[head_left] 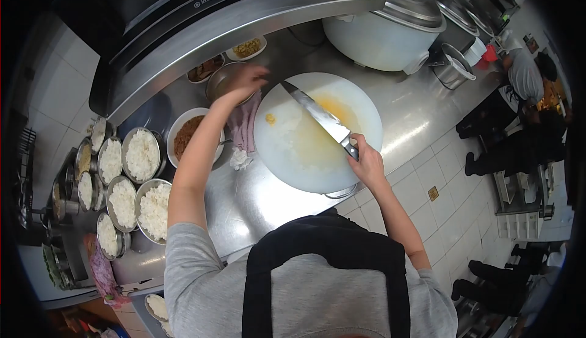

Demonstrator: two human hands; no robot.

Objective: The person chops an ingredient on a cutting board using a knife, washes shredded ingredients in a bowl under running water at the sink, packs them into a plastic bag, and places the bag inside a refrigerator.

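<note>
The right hand (368, 162) hugs the knife (320, 119) over the cutting board (305, 170), where just yellow smears (336, 106) and a crumb (270, 119) are left. The left hand (245, 81) by the metal bowl (218, 81) is blurry: I can't tell its grip.

Wht tile wall (64, 63) L; s/s counter (235, 191) w/ glare; pale tile flr (448, 167) R.

The left hand (245, 83) was motion-blurred; its grip could not be determined. It partly covered the metal bowl (216, 86), whose contents were unclear. The left forearm (196, 170) hid part of the white bowl (170, 139). The right hand (370, 163) concealed part of the knife (351, 150) handle. The top edge cut off the appliance (244, 9).
</note>
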